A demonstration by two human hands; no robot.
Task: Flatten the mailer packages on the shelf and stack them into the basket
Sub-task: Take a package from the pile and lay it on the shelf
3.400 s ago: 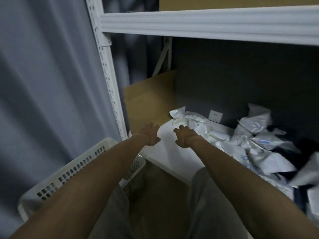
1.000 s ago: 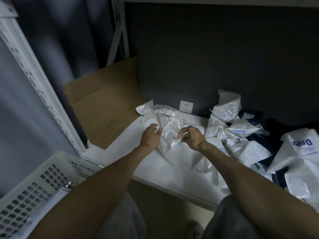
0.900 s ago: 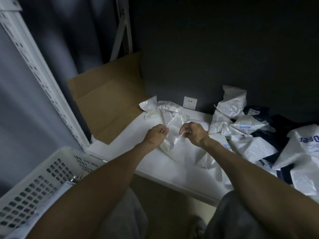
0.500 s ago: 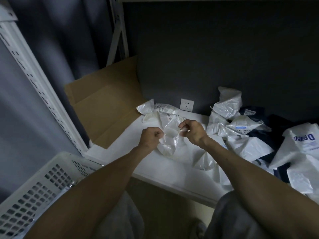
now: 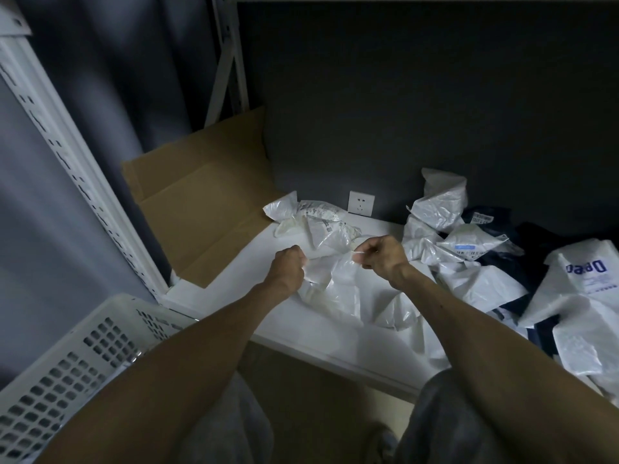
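Observation:
A crumpled white mailer (image 5: 330, 283) lies on the white shelf (image 5: 301, 333) in front of me. My left hand (image 5: 288, 267) grips its left edge with curled fingers. My right hand (image 5: 380, 256) pinches its right edge, and the plastic stretches between both fists. Another crumpled white mailer (image 5: 311, 217) lies just behind, near the wall. A heap of white and dark mailers (image 5: 485, 262) covers the shelf's right part. The white perforated basket (image 5: 77, 360) stands at the lower left, below the shelf edge.
A flattened cardboard sheet (image 5: 197, 195) leans at the shelf's left end. A white perforated upright (image 5: 67, 152) runs beside it. A wall socket (image 5: 361, 203) sits in the dark back wall. My knees are below the shelf edge.
Both hands reached the shelf, took hold of the mailer and have now drawn apart sideways, spreading the plastic between them.

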